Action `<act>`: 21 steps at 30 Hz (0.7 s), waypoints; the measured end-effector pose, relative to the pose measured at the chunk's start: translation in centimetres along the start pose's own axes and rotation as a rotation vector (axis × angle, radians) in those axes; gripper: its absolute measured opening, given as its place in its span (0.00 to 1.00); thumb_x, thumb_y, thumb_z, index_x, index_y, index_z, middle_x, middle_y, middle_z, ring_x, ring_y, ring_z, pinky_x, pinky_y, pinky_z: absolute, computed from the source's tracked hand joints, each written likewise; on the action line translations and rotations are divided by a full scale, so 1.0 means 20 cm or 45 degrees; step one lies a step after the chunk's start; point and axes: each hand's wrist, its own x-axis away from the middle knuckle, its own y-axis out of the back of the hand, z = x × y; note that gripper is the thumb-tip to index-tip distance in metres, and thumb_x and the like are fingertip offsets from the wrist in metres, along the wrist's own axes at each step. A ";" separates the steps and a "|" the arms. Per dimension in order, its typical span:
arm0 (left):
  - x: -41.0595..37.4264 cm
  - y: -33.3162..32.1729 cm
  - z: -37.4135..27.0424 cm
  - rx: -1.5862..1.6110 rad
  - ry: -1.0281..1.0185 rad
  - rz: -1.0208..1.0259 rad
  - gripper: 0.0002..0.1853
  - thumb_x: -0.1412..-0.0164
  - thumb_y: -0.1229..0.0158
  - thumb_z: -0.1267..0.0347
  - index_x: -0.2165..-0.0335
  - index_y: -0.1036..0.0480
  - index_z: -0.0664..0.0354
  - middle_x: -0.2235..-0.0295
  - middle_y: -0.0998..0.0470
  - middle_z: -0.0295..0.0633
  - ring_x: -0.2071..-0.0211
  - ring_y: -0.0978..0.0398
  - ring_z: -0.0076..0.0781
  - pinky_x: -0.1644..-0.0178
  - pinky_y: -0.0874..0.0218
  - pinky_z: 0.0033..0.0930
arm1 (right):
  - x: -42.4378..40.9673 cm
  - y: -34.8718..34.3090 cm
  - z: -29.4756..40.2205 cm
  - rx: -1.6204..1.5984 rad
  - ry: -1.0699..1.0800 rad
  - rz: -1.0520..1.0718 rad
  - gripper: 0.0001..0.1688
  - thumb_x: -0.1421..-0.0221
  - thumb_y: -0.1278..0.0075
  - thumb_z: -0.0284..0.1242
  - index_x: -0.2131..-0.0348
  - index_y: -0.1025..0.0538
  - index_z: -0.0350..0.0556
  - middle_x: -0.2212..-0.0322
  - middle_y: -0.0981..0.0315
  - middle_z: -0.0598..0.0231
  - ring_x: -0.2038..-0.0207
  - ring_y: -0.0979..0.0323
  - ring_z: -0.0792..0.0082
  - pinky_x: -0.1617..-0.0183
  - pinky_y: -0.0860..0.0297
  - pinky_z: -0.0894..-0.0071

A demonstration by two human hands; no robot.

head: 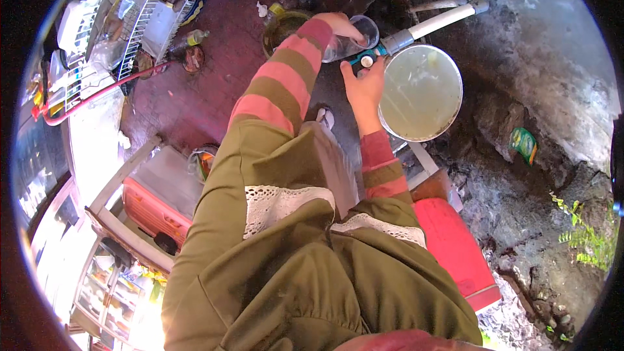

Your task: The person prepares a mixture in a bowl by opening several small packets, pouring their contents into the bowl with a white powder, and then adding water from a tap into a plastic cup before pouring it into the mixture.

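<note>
My left hand (341, 28) grips a clear plastic container (364, 31), its fingers over the rim. The container lies tilted next to a teal plastic tap (378, 52). Thumb and fingers of my right hand (368, 83) close around the tap, near its pale round end. A grey coupling (397, 41) joins the tap to a white plastic pipe (441, 20). Right beside my right hand stands a round bucket (460, 95) filled almost to the rim with cloudy water (421, 90). Whether water runs from the tap is hidden.
Behind my left forearm sits a dark round basin (267, 41). A wire rack (139, 22) with household items stands at the left, above a reddish floor (195, 92). A red container (451, 248) is close on my right. A rough wall (551, 44) bounds the right side.
</note>
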 end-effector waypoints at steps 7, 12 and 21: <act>-0.06 -0.20 0.39 -0.057 -0.301 -0.421 0.52 0.66 0.30 0.45 0.46 0.37 0.63 0.51 0.28 0.55 0.50 0.29 0.51 0.46 0.39 0.42 | 0.02 0.00 0.04 0.000 -0.046 0.020 0.50 0.58 0.38 0.39 0.44 0.42 0.26 0.54 0.34 0.39 0.53 0.31 0.48 0.50 0.34 0.58; -0.06 -0.61 0.75 0.100 -0.604 -0.504 0.52 0.65 0.26 0.60 0.43 0.44 0.62 0.50 0.31 0.56 0.46 0.34 0.56 0.43 0.43 0.43 | 0.01 -0.01 0.01 0.036 -0.066 0.045 0.54 0.58 0.38 0.42 0.43 0.44 0.23 0.49 0.37 0.35 0.49 0.33 0.48 0.45 0.36 0.60; 0.03 -0.68 0.54 0.330 -0.651 -0.707 0.49 0.64 0.27 0.68 0.43 0.44 0.59 0.47 0.33 0.50 0.45 0.35 0.49 0.41 0.45 0.41 | 0.05 0.02 -0.14 -0.537 0.004 0.080 0.45 0.48 0.45 0.31 0.40 0.48 0.26 0.46 0.42 0.40 0.45 0.37 0.53 0.41 0.40 0.60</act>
